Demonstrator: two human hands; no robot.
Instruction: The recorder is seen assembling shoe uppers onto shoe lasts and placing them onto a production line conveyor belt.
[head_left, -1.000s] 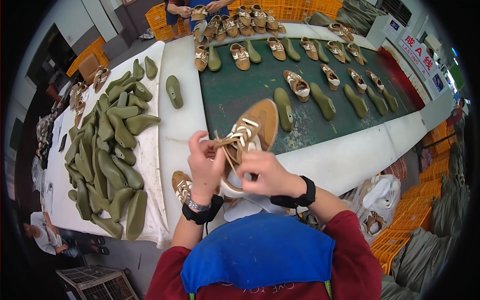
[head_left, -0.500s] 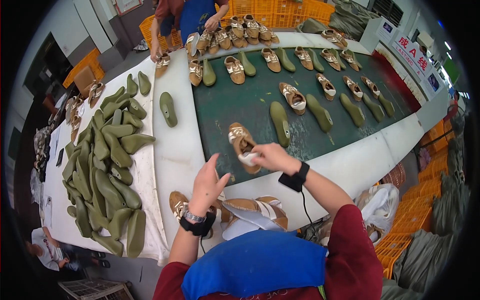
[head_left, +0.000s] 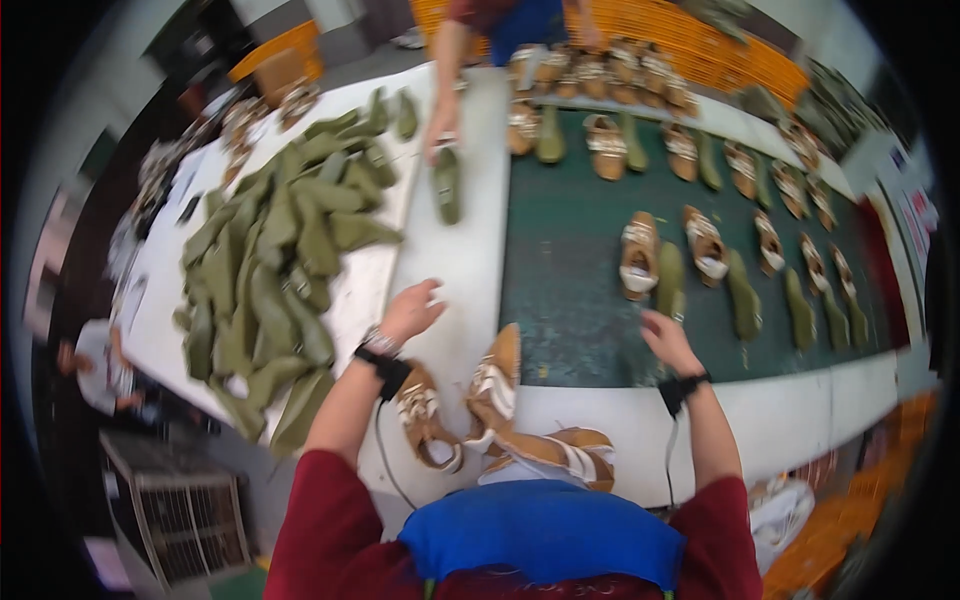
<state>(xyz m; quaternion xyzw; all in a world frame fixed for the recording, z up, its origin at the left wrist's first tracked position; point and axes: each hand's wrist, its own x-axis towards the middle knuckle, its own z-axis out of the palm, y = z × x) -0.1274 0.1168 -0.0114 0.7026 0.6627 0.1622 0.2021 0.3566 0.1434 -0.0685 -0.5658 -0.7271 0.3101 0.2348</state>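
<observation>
Your left hand [head_left: 412,310] is empty, its fingers loosely spread above the bare white strip of the table [head_left: 470,250]. Your right hand [head_left: 668,340] grips nothing that shows; its fingers stretch toward the lower end of a green last [head_left: 671,278], and blur hides whether they touch it. Just left of that last, a brown-and-white shoe [head_left: 639,243] sits upright on the green mat [head_left: 560,290], its heel toward you and its pale inside showing. It belongs to the nearer row, where 5 shoes and 5 lasts share the mat.

Close to your apron [head_left: 545,535] lie 3 more: an upright shoe [head_left: 422,415] below your left hand, a tilted shoe [head_left: 495,385] beside it, and a shoe on its side [head_left: 585,455] to the right.

Orange crates [head_left: 660,40] line the back, behind the heaped shoes [head_left: 600,75]; their contents are hidden from you. More crates [head_left: 870,530] stand at lower right, near a white plastic bag [head_left: 783,515] whose contents are too blurred to tell. At lower left, a barred cage [head_left: 190,525] is too dark inside to read. A pile of lasts [head_left: 265,290] covers the cloth on your left, and a co-worker's hand [head_left: 440,130] reaches to the far end of a lone last [head_left: 446,190].
</observation>
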